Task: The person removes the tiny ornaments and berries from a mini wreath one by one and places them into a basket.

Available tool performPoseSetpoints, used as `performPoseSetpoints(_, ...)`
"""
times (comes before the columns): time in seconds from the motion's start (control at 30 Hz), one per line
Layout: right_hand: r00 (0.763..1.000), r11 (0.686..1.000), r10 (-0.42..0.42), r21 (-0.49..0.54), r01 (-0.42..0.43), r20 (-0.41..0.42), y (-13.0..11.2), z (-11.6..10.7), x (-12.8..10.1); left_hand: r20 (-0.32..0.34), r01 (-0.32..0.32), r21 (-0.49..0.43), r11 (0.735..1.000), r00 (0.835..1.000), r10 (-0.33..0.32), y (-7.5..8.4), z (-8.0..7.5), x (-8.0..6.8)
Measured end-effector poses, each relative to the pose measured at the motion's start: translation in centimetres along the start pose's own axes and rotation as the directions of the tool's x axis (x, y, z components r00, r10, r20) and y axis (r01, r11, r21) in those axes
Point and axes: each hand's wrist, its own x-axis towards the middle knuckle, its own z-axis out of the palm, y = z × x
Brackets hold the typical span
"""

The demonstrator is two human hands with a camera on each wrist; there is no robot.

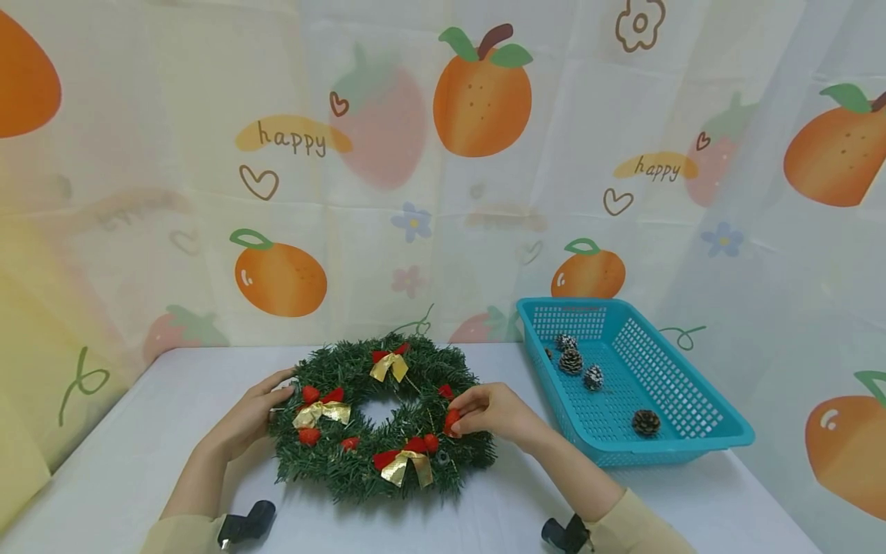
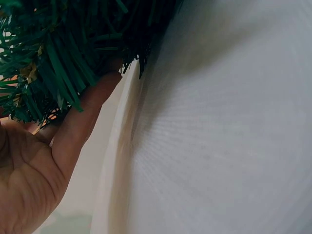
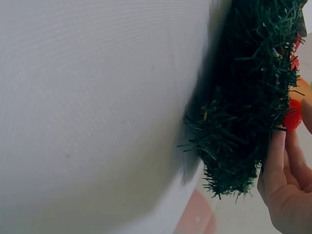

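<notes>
A green Christmas wreath (image 1: 332,481) lies flat on the white table, trimmed with red-and-gold bows (image 1: 404,467) and small red berries (image 1: 309,436). My left hand (image 1: 245,415) holds its outer left side; the left wrist view shows the thumb and palm (image 2: 29,180) against the green needles, with some fingers hidden behind them. On the wreath's right side, my right hand (image 1: 494,415) pinches a red berry (image 1: 451,422) between thumb and fingers. The right wrist view shows that red berry (image 3: 293,115) at the needles, beside the fingers.
A turquoise plastic basket (image 1: 692,445) stands to the right, holding several pinecones (image 1: 646,422), some white-tipped. Behind the table (image 1: 291,523) hangs a fruit-print curtain (image 1: 484,231). Dark wrist camera mounts (image 1: 248,523) sit by both sleeves.
</notes>
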Motion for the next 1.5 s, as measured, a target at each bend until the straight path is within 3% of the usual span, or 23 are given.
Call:
performPoseSetpoints(0.57, 0.999, 0.999, -0.022, -0.032, 0.021, -0.023, -0.5, -0.6, -0.2, -0.002, -0.003, 0.045, 0.999, 1.000, 0.003, -0.2, -0.2, 0.2)
performPoseSetpoints(0.83, 0.999, 1.000, -0.003, -0.020, 0.003, -0.044, -0.6, -0.9, 0.2, 0.009, -0.001, 0.011, 1.000, 1.000, 0.001, -0.1, 0.0, 0.1)
performPoseSetpoints(1.5, 0.998, 0.995, -0.058, 0.081, 0.060, -0.033, -0.7, -3.0, -0.3, 0.020, 0.002, 0.004, 1.000, 1.000, -0.003, 0.0, 0.0, 0.1)
